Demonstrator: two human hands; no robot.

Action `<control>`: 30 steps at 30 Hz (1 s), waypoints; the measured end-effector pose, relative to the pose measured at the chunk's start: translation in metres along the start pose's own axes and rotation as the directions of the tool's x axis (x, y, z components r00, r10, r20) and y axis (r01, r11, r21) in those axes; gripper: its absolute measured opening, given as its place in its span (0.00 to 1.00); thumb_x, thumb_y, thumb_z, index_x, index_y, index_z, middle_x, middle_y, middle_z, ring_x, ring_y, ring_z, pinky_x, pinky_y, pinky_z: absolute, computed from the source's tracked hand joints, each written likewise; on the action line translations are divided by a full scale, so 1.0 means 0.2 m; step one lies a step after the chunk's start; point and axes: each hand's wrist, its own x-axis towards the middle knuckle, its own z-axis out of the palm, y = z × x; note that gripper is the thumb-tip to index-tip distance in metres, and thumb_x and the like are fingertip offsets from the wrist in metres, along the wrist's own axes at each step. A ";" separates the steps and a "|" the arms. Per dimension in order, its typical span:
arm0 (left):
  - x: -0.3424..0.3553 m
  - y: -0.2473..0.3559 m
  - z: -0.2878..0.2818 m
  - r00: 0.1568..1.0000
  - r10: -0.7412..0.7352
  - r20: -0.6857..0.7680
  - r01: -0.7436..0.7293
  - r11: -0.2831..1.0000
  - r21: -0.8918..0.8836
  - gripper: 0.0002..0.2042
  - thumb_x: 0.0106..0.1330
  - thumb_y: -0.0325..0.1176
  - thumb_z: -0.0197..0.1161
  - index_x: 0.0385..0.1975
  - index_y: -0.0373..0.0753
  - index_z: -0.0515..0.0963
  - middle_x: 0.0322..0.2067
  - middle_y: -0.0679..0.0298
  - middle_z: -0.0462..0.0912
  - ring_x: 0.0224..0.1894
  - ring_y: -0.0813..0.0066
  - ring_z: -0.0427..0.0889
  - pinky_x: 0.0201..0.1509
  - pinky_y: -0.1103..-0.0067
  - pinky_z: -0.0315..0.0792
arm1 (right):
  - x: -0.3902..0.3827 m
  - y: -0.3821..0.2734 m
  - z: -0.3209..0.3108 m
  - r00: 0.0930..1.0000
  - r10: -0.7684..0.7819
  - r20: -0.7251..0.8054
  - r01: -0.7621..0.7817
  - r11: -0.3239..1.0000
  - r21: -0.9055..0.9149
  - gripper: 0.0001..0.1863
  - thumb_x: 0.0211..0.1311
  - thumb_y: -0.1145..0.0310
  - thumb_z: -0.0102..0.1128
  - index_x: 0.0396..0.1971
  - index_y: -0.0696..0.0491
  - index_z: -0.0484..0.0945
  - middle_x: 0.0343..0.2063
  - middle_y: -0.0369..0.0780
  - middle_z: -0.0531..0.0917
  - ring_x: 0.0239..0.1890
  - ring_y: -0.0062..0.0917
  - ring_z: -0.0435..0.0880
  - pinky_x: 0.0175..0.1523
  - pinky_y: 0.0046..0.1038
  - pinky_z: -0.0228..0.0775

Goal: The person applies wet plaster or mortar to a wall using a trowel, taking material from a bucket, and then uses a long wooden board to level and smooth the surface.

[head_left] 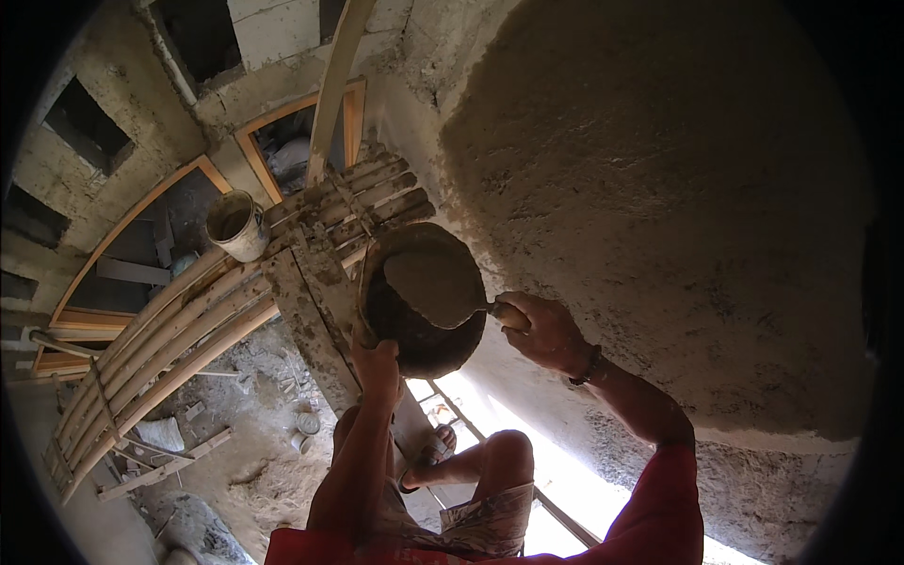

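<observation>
Nearest, two red sleeves (659,508) and patterned shorts (485,523) are cut off at the lower edge; one sandalled foot (435,446) shows beyond a bent knee, while the other foot cannot be made out. The person's two hands are apart. The left hand (379,372) grips the near-left rim of one round, dark bowl (424,353), its thumb visible and most of its fingers hidden. The right hand (546,331), a dark band (586,365) at its wrist, is closed round the pale handle of one trowel (435,287). The rounded, brown-grey blade lies over the bowl's mouth, hiding much of the inside; whether it touches the contents cannot be told, nor whether mortar coats it.

Under and beside the bowl run mud-crusted planks (306,330), joined by a curving row of at least four smooth, round poles (179,339). One pale bucket (249,243) with a smeared wall stands over the poles, its contents in shadow. To the right spreads a rough, damp-looking brown wall (659,207), fading into the dark rim. Farther down, rubble litters a dusty floor (254,433). Farthest, at least two orange-brown wooden frames (353,122) border dim openings.
</observation>
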 end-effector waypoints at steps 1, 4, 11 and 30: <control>0.00 0.01 0.00 0.999 0.033 -0.004 -0.033 0.999 0.010 0.30 0.47 0.17 0.51 0.57 0.28 0.69 0.40 0.62 0.78 0.40 0.76 0.76 0.43 0.84 0.70 | 0.02 -0.08 -0.12 0.999 0.015 -0.032 -0.016 1.000 -0.022 0.24 0.50 0.69 0.67 0.50 0.52 0.75 0.36 0.47 0.83 0.37 0.41 0.83 0.43 0.38 0.77; 0.04 -0.03 -0.05 0.996 0.082 -0.016 -0.080 0.991 0.104 0.29 0.47 0.17 0.51 0.57 0.27 0.69 0.42 0.61 0.78 0.41 0.74 0.76 0.45 0.83 0.70 | 0.11 -0.27 -0.46 0.996 -0.070 -0.048 0.065 0.993 -0.096 0.26 0.50 0.67 0.68 0.52 0.51 0.75 0.36 0.45 0.83 0.38 0.38 0.84 0.43 0.37 0.77; 0.07 0.03 -0.02 0.992 0.125 -0.029 -0.124 0.991 0.055 0.32 0.45 0.17 0.50 0.58 0.30 0.69 0.43 0.62 0.77 0.40 0.72 0.74 0.43 0.81 0.70 | 0.26 -0.45 -1.02 0.997 0.001 0.075 -0.016 0.980 0.199 0.27 0.56 0.63 0.69 0.54 0.56 0.75 0.34 0.42 0.84 0.27 0.23 0.83 0.31 0.25 0.80; 0.00 0.05 0.09 0.990 0.135 0.033 -0.138 0.984 0.117 0.33 0.46 0.17 0.52 0.61 0.27 0.67 0.44 0.54 0.81 0.39 0.69 0.80 0.47 0.77 0.73 | 0.04 0.13 -0.02 0.996 -0.013 0.083 0.068 0.712 -0.698 0.14 0.61 0.67 0.58 0.48 0.47 0.77 0.32 0.42 0.80 0.33 0.33 0.79 0.40 0.32 0.75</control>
